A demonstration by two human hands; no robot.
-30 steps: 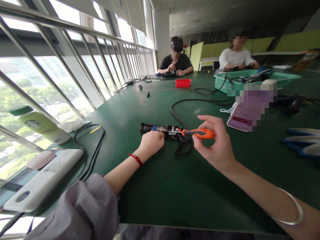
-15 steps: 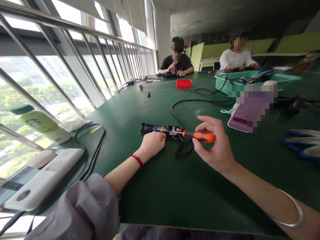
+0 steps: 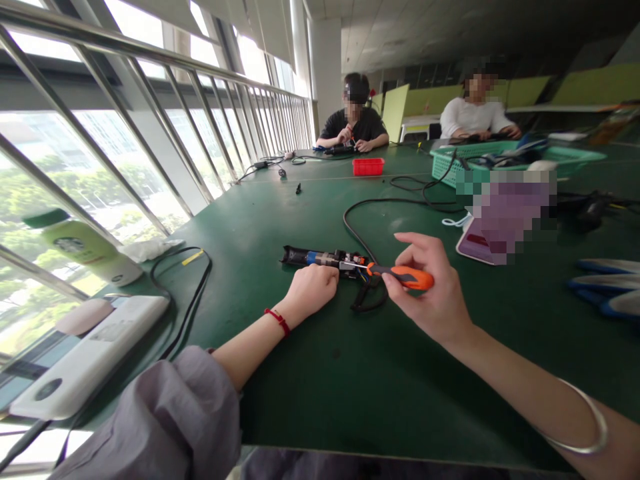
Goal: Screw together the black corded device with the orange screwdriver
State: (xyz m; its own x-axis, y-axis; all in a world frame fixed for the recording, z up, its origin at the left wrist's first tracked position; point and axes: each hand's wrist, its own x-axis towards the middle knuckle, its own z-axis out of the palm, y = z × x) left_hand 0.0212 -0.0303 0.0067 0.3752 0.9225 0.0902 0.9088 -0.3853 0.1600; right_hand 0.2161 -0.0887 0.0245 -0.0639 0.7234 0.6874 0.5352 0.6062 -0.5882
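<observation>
An opened black handheld device (image 3: 297, 256) lies on the green table, its blue inner section, wires and small parts exposed. My left hand (image 3: 315, 289) is closed against its near side, fingers curled on the body. My right hand (image 3: 433, 287) grips an orange and grey screwdriver (image 3: 413, 277) between thumb and fingers. The screwdriver's metal shaft points left, its tip at the exposed middle of the device. A black cable (image 3: 346, 217) runs from behind the device towards the back right. What the left fingertips press on is hidden.
A green basket (image 3: 445, 167) of tools, a blurred phone (image 3: 480, 243) and blue-grey gloves (image 3: 607, 287) lie to the right. A red tray (image 3: 369, 167) stands farther back. At left are a bottle (image 3: 85, 247) and a white box-like device (image 3: 95, 353). Two people sit across the table.
My left hand has slid slightly right along the device. The screwdriver handle has tilted a little lower at its right end, still in my right hand.
</observation>
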